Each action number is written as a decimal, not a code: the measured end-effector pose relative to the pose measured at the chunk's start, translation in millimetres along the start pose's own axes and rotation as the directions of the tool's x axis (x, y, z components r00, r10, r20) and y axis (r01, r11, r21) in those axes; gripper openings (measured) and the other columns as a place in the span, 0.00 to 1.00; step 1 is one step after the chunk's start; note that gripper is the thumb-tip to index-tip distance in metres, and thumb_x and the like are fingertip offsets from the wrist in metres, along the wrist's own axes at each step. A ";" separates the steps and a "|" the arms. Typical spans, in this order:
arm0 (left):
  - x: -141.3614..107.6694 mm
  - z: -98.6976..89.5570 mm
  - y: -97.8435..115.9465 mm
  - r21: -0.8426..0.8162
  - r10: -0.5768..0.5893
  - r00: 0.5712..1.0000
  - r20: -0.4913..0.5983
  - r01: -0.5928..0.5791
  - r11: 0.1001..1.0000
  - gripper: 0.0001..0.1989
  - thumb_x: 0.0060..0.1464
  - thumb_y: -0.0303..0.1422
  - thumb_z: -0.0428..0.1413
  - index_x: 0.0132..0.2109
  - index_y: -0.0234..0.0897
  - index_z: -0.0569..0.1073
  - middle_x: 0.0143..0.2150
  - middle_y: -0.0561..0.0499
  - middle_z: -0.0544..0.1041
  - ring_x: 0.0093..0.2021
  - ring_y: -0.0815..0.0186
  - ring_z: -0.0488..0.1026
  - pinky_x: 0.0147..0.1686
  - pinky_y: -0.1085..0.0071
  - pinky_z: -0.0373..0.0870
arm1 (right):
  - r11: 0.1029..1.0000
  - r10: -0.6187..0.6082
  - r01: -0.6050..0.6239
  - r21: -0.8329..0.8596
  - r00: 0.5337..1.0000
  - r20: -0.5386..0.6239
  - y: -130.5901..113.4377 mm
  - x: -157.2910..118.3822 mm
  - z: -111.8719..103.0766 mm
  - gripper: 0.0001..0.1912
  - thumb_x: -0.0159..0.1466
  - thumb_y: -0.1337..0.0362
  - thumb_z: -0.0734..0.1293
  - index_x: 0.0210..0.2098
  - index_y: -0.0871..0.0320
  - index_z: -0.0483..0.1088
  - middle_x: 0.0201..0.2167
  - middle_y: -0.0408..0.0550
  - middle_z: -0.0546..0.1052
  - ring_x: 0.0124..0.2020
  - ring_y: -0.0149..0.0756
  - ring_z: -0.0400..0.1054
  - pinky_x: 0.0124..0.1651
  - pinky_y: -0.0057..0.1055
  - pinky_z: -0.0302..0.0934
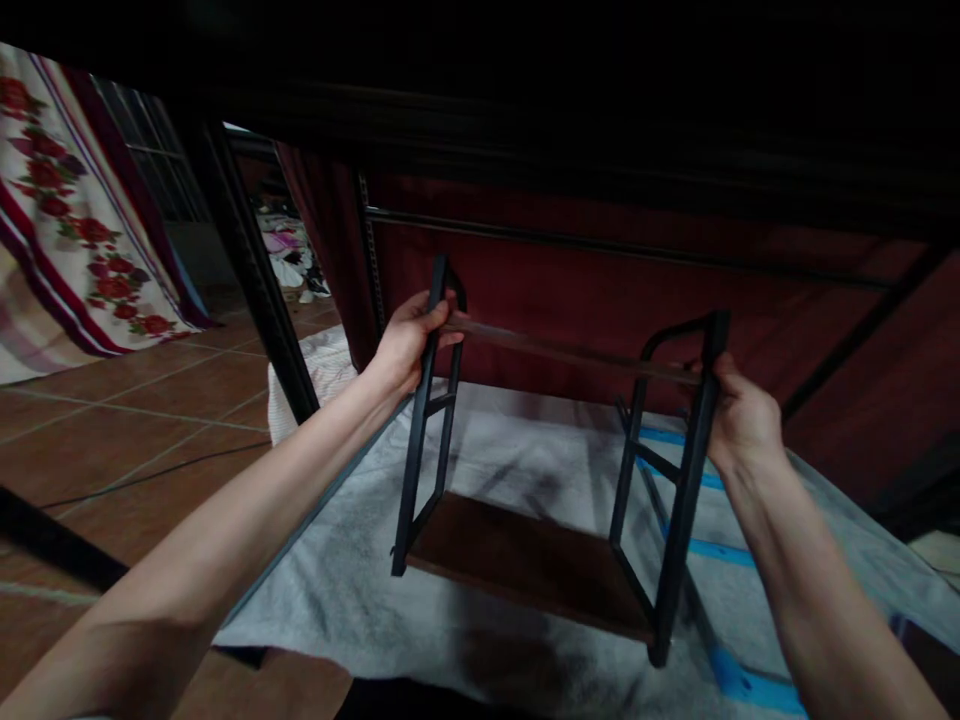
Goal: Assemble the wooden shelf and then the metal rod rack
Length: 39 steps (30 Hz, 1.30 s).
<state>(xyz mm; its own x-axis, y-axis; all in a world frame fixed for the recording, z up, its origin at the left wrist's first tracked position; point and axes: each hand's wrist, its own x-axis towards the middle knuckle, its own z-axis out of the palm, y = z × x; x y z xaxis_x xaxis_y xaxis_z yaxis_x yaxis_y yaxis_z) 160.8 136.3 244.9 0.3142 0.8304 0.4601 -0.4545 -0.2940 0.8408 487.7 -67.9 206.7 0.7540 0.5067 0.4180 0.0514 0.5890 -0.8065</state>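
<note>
A small two-tier shelf (525, 565) with black metal side frames and brown boards stands upright or is held just over a grey cloth (337, 590); contact is unclear. My left hand (412, 340) grips the upper part of its left side frame, thumb over the front post. At the upper right corner, my right hand (742, 410) wraps around the outer side of the right frame, with its fingers partly hidden behind the post. The upper board appears edge-on between both hands.
Blue-and-dark metal parts (754, 685) lie on the cloth at the right. Dark beams (255, 260) frame the left side and top. Behind hangs a dark red curtain (525, 270). A floral cloth (82, 220) hangs at far left above the tiled floor (150, 410).
</note>
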 end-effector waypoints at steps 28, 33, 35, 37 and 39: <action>-159.3 -36.0 -17.2 0.288 0.280 0.955 -0.102 -0.241 0.927 0.09 0.60 0.34 0.56 0.47 0.40 0.75 0.44 0.50 0.81 0.53 0.58 0.74 0.60 0.61 0.64 | 0.965 -0.249 0.252 -0.076 0.967 0.050 20.0 -125.3 -33.4 0.24 0.70 0.47 0.56 0.38 0.55 0.76 0.37 0.47 0.80 0.49 0.43 0.71 0.61 0.46 0.53; -172.0 -35.8 -18.0 0.388 0.315 0.943 -0.111 -0.251 0.887 0.10 0.61 0.35 0.54 0.48 0.41 0.76 0.53 0.49 0.77 0.59 0.57 0.70 0.64 0.60 0.59 | 0.963 -0.255 0.256 -0.080 0.967 0.016 17.5 -138.1 -35.9 0.23 0.69 0.48 0.56 0.37 0.55 0.75 0.37 0.48 0.80 0.50 0.44 0.70 0.61 0.46 0.54; -174.6 -35.6 -18.3 0.465 0.320 0.938 -0.131 -0.227 0.856 0.12 0.61 0.37 0.54 0.48 0.41 0.76 0.56 0.49 0.75 0.61 0.57 0.68 0.64 0.61 0.58 | 0.967 -0.242 0.239 -0.085 0.970 -0.021 17.0 -140.7 -37.7 0.21 0.69 0.50 0.57 0.38 0.56 0.76 0.40 0.48 0.79 0.50 0.44 0.70 0.61 0.45 0.54; -177.5 -34.9 -18.2 0.522 0.298 0.936 -0.186 -0.163 0.837 0.15 0.60 0.40 0.54 0.51 0.41 0.75 0.57 0.49 0.74 0.61 0.57 0.66 0.64 0.63 0.58 | 0.983 -0.178 0.174 -0.053 0.981 -0.082 17.3 -143.4 -41.8 0.16 0.67 0.53 0.61 0.40 0.55 0.75 0.43 0.47 0.78 0.50 0.42 0.69 0.60 0.43 0.54; -181.2 -33.7 -17.7 0.540 0.265 0.933 -0.245 -0.096 0.836 0.18 0.60 0.42 0.55 0.54 0.41 0.73 0.57 0.48 0.74 0.61 0.57 0.67 0.62 0.63 0.60 | 0.995 -0.099 0.101 0.003 0.983 -0.152 18.8 -146.7 -47.9 0.11 0.64 0.56 0.65 0.41 0.54 0.75 0.43 0.44 0.77 0.48 0.38 0.68 0.58 0.38 0.55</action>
<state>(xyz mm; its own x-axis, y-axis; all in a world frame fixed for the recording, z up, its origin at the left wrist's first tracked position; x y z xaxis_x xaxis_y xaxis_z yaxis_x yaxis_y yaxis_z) 83.8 6.9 137.1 -0.0317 0.8125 0.5821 0.0399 -0.5809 0.8130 409.3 -161.3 110.2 0.8361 0.3437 0.4275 0.1251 0.6393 -0.7587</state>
